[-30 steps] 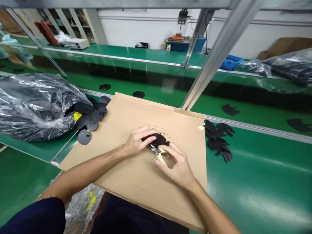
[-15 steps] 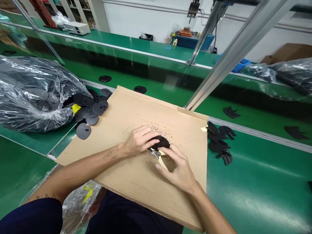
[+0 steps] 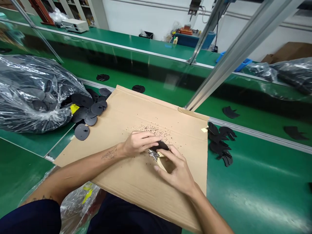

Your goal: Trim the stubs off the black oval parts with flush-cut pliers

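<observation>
My left hand (image 3: 138,143) pinches a black rubber disc (image 3: 159,145) over a flat cardboard sheet (image 3: 117,130). My right hand (image 3: 176,169) is closed round small metal snips (image 3: 154,154) with a cream handle, the tips touching the disc's lower edge. Tiny black trimmings (image 3: 153,128) are scattered on the cardboard just beyond my hands. More black discs (image 3: 89,109) spill from a clear plastic bag (image 3: 34,94) at the left. A small pile of cut black pieces (image 3: 220,141) lies on the green surface to the right of the cardboard.
Green conveyor belts (image 3: 255,182) run across, with loose black pieces (image 3: 230,112) on the far one. A slanted aluminium post (image 3: 234,55) rises behind the cardboard. Another bag of black parts (image 3: 290,76) sits at far right. A plastic bag (image 3: 78,201) lies by my lap.
My hands have drawn slightly nearer to me on the cardboard, and the disc is turned so less of it shows between my fingers. The camera has tilted a little.
</observation>
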Tool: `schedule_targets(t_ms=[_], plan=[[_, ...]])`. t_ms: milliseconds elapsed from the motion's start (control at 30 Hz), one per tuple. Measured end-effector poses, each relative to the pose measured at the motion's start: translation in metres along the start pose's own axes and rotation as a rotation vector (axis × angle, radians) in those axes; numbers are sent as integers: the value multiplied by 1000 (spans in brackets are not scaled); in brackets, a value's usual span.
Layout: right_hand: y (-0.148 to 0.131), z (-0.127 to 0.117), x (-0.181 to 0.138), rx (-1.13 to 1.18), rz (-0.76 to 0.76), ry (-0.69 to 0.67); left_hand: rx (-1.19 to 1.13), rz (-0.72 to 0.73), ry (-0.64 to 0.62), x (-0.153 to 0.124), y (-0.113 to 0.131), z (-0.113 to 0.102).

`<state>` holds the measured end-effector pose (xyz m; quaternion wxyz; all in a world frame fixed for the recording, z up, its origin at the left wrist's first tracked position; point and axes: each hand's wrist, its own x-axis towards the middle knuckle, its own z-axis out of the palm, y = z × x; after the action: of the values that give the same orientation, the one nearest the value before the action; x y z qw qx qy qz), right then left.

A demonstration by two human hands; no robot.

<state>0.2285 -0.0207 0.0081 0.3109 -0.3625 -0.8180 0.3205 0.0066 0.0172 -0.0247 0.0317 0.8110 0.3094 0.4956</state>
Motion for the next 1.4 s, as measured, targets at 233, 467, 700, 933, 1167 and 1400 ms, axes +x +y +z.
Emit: schedule_targets(t_ms=[233, 467, 700, 933, 1167, 1400], plan=[[0, 0, -3, 24, 55, 13, -194, -145, 18, 4, 5, 3], [2, 2, -5, -28, 59, 27, -35, -52, -25, 1, 0, 1], [1, 3, -3, -41, 49, 13, 115, 75, -25, 2, -2, -2], [-1, 3, -1, -39, -6, -12, 22, 45, -7, 0, 0, 1], [-6, 4, -2, -29, -39, 3, -350, -225, -129, 2, 8, -2], [-3, 2, -2, 20, 30, 21, -613, -714, -7, 3, 11, 7]])
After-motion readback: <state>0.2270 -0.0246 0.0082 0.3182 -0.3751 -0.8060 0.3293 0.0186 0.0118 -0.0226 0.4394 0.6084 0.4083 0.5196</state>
